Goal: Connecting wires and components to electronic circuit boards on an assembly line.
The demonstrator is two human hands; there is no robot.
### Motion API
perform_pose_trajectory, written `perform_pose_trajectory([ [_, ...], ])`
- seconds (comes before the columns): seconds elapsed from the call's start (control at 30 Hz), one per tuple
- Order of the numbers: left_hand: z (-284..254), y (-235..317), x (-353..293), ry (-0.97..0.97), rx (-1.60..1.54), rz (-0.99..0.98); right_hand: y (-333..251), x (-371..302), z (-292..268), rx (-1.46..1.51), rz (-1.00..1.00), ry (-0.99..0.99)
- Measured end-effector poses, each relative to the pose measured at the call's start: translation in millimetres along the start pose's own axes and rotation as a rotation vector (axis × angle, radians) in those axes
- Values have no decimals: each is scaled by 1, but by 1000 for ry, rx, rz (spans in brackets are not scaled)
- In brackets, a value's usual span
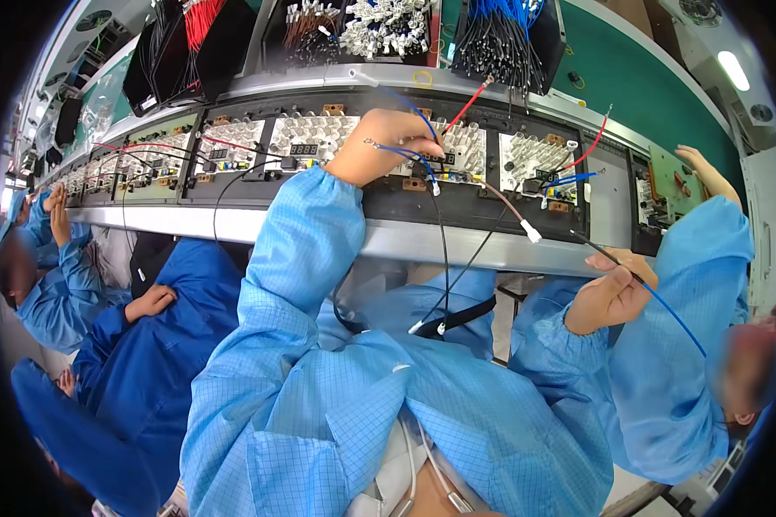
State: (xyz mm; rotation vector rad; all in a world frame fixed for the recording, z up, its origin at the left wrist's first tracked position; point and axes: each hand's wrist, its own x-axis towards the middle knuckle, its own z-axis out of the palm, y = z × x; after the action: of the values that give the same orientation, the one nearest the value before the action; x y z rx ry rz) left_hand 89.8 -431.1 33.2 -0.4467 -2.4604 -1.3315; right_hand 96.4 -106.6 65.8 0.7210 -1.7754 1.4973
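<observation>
My left hand [392, 142] reaches over a circuit board [466, 151] in the black fixture rail. Its fingers are closed at the board, with a blue wire [409, 102] running into the fingertips; this wire has a white connector at its far end. A red wire [467, 109] with a ring terminal rises beside the fingertips. Below the hand another blue wire crosses, and a brown wire [502, 198] with a white connector hangs over the rail's near edge. Off to the right, my right hand [616, 293] pinches a wire [668, 310], blue along its lower length and black at its upper end.
More boards [306, 142] line the rail on the left. Another board [539, 164] with red and blue wires lies to the right. Bins of blue wires [504, 43], white connectors [386, 30] and red wires [203, 34] stand behind. Co-workers sit close on both sides; one hand [707, 177] holds a green board [672, 181].
</observation>
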Motion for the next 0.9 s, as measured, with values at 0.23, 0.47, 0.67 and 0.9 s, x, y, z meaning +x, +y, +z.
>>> perform_pose_trajectory([
  [0.23,-2,0,-2,15,-22,17,-1,-3,3,-41,12,69],
  [0.47,-4,-1,-5,45,-45,4,-2,-4,7,-25,21,93],
  [0.67,-4,-3,-3,-29,97,46,-4,-1,11,-15,1,63],
  [0.9,-7,0,1,-105,109,87,-4,2,11,2,13,59],
])
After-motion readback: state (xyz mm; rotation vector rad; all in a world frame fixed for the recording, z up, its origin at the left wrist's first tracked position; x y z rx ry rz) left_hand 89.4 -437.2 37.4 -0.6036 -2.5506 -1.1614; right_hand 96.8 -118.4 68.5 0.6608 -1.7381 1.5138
